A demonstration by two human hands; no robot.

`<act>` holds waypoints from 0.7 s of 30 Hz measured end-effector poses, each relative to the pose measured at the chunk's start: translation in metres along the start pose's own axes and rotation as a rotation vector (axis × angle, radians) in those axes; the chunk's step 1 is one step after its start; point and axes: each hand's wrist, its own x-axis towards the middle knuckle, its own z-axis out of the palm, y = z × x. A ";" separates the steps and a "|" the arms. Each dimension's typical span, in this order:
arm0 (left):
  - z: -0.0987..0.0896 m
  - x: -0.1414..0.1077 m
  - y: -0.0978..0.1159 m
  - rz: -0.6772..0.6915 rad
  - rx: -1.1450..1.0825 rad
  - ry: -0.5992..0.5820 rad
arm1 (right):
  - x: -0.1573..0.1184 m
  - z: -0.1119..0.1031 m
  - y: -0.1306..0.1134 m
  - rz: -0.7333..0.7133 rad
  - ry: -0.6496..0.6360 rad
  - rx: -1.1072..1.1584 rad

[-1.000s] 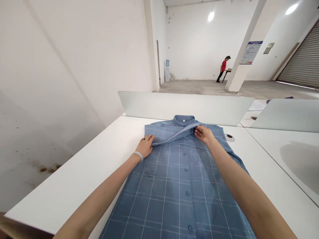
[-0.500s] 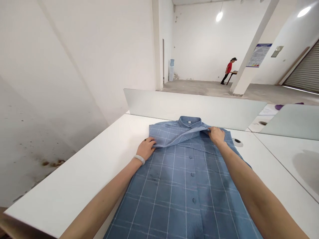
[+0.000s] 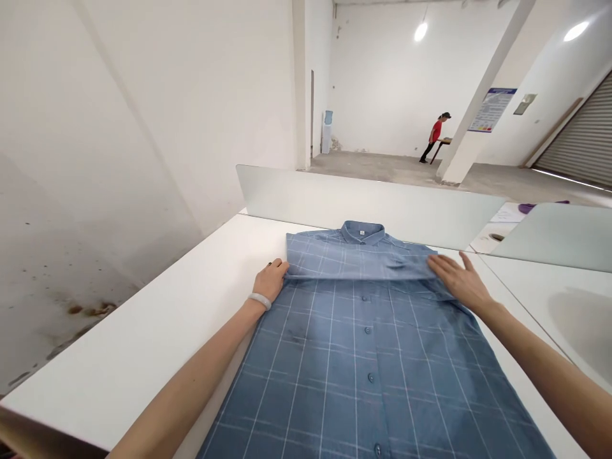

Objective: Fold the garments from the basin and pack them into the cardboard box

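A blue checked shirt (image 3: 344,363) lies front up on the white table (image 3: 191,287), its collar (image 3: 362,233) at the far end. One sleeve (image 3: 335,260) lies folded across the chest below the collar. My left hand (image 3: 271,279), with a bracelet on the wrist, has its fingers closed at the left end of that folded sleeve. On the other side my right hand (image 3: 456,278) is open, fingers spread with the thumb raised, its fingertips at the right shoulder of the shirt.
A low frosted divider (image 3: 373,204) runs along the table's far edge, with a second panel (image 3: 564,236) to the right. A roll (image 3: 496,237) and papers show between them. Farther off, a person in a red top (image 3: 435,132) leans at a small table beside a pillar.
My right hand has let go of the cloth, moved right and opened. The sleeve, lifted and twisted before, now lies straighter across the chest. My left hand has shifted slightly left.
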 end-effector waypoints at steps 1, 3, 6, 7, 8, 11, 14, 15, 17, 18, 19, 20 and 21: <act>0.000 0.000 -0.001 0.024 0.011 -0.015 | -0.014 0.009 -0.001 -0.042 -0.061 0.032; 0.000 0.000 -0.004 0.056 0.037 -0.019 | -0.031 0.022 -0.001 -0.077 -0.158 0.107; 0.000 0.001 -0.006 0.075 0.054 0.002 | -0.030 0.026 0.005 -0.010 -0.324 0.236; 0.001 0.001 -0.007 0.078 0.044 0.011 | -0.025 0.023 0.008 0.022 -0.396 0.295; 0.001 0.001 -0.008 0.081 0.024 0.023 | -0.017 0.020 0.011 0.053 -0.459 0.362; 0.005 0.002 -0.010 0.073 -0.081 0.085 | 0.012 0.013 0.016 0.183 -0.476 0.528; 0.011 0.003 -0.013 0.033 -0.195 0.130 | 0.047 0.018 0.008 0.319 -0.377 0.535; 0.013 0.004 -0.014 0.022 -0.227 0.134 | 0.057 0.023 0.003 0.333 -0.372 0.519; 0.016 0.004 -0.017 0.012 -0.280 0.142 | 0.076 0.035 -0.008 0.324 -0.387 0.489; 0.018 0.004 -0.018 0.011 -0.299 0.149 | 0.083 0.042 -0.013 0.318 -0.401 0.477; 0.020 0.004 -0.019 0.009 -0.315 0.157 | 0.088 0.049 -0.016 0.315 -0.420 0.468; 0.021 0.004 -0.021 0.005 -0.328 0.166 | 0.092 0.054 -0.017 0.311 -0.441 0.462; 0.022 0.004 -0.021 0.001 -0.339 0.174 | 0.094 0.059 -0.016 0.301 -0.460 0.459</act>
